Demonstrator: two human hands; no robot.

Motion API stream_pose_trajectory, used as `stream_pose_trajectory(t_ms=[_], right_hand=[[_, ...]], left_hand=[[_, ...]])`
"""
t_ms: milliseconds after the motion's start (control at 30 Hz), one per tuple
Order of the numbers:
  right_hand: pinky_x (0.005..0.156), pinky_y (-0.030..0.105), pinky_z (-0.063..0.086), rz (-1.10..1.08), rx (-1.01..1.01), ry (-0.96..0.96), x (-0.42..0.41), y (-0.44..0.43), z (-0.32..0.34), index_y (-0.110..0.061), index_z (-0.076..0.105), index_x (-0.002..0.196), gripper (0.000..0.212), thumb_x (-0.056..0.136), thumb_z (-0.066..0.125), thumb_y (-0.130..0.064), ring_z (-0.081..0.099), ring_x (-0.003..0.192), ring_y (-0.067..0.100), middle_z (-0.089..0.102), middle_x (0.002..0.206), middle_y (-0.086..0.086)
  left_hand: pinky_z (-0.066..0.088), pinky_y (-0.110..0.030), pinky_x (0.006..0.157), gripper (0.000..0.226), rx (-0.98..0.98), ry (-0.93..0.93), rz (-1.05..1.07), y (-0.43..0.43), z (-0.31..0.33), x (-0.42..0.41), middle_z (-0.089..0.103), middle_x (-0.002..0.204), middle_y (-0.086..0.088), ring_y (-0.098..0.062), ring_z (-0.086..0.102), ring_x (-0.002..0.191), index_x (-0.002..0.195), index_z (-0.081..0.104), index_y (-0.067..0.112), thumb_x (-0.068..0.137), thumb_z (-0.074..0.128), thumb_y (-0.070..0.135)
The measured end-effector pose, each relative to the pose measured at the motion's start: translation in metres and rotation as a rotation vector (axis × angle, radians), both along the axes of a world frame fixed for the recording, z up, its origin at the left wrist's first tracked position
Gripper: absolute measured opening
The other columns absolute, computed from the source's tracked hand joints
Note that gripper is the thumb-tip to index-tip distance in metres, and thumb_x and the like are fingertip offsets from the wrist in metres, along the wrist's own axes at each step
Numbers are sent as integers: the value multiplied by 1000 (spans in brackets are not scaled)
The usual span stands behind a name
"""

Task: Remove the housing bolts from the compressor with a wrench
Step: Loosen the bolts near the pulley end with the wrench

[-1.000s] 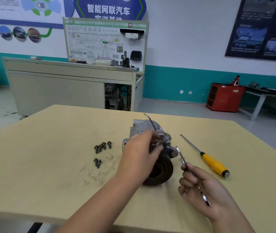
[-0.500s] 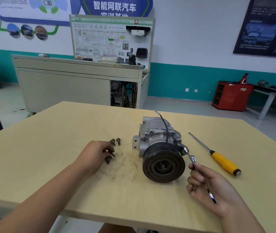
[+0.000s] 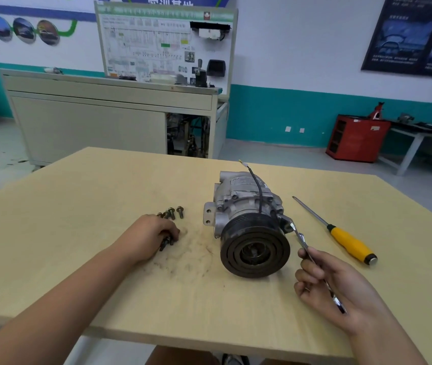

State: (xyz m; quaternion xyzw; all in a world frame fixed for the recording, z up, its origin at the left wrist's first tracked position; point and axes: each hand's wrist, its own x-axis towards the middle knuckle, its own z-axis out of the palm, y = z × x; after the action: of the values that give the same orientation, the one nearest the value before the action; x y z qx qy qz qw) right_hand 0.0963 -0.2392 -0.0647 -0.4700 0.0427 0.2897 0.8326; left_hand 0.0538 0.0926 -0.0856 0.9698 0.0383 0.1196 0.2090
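Observation:
The grey compressor [image 3: 244,206] lies on the wooden table [image 3: 64,233] with its black pulley [image 3: 255,250] facing me. My left hand [image 3: 146,239] rests on the table left of it, fingers curled round a dark bolt [image 3: 166,242]. Several loose bolts [image 3: 173,213] lie just beyond that hand. My right hand [image 3: 336,283] grips a slim metal wrench [image 3: 304,242] by its shaft. The wrench head points at the compressor's right side, by a black bracket.
A yellow-handled screwdriver [image 3: 349,242] lies right of the compressor. Dark grime marks the table between my left hand and the pulley. Beyond the table stand a beige training bench [image 3: 109,119] and a red cabinet [image 3: 354,138].
My left hand left the top of the compressor and moved left to the table by the loose bolts, uncovering the pulley. The right hand kept the wrench beside the compressor.

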Motion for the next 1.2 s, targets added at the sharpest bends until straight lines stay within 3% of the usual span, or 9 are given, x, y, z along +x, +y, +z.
stream_pose_trajectory(t_ms=[133,267,367,533,633,800,867,1067,1200], right_hand=[[59,28,29,9,8,-1,0,1,-1,-10,55,82,15,73,55,-22,37,39,11,33,44,-1],[59,28,29,17,-3,-18,-1,1,0,-10,55,81,14,74,55,-22,37,39,11,35,45,-1],[59,29,30,16,-10,-25,-2,1,0,-10,55,82,16,73,55,-23,37,39,11,35,45,-1],[59,29,29,20,-40,-77,-5,-1,1,-9,55,83,16,74,53,-22,36,39,11,35,46,-1],[59,30,29,20,-86,-159,-6,-5,2,-7,57,85,16,81,50,-21,37,41,11,36,48,0],[58,32,26,-11,-173,-316,-10,-2,2,-4,58,91,23,97,39,-16,36,44,11,37,52,3],[56,30,26,-59,-186,-368,-13,4,-1,-4,59,95,22,98,39,-14,35,44,10,37,53,1],[42,15,31,-161,-338,-576,-14,22,-5,-11,56,88,21,76,63,-26,31,43,6,34,51,-6],[38,15,28,-277,-430,-586,-8,29,-7,-12,53,84,20,81,67,-26,29,43,7,35,52,-5]], left_hand=[[42,-14,76,30,-19,-13,17,0,0,-2,74,91,1,-16,67,92,86,74,12,84,51,-9],[41,-24,77,22,-39,-109,51,-9,4,-5,71,89,-3,-18,58,84,92,72,12,88,55,-1],[29,-21,69,14,-62,-221,75,-23,11,-5,63,86,8,-13,50,86,97,71,14,91,58,11],[34,-11,60,18,-143,-316,46,-50,24,-4,55,83,20,4,47,72,105,69,18,91,61,25],[30,-14,67,30,-149,-327,36,-59,25,-1,64,105,10,-3,49,84,115,63,19,88,64,32],[40,-28,95,73,-236,-139,22,-65,21,13,48,141,1,-15,46,126,143,37,21,81,69,43],[39,-31,100,78,-268,-82,2,-66,20,18,45,144,2,-16,45,128,145,33,20,80,70,41],[47,-26,86,63,-445,-116,4,-64,18,22,61,106,14,-5,58,102,123,51,21,70,79,40],[43,-18,73,56,-459,-129,41,-66,17,23,56,94,22,0,57,92,108,49,27,65,82,40]])
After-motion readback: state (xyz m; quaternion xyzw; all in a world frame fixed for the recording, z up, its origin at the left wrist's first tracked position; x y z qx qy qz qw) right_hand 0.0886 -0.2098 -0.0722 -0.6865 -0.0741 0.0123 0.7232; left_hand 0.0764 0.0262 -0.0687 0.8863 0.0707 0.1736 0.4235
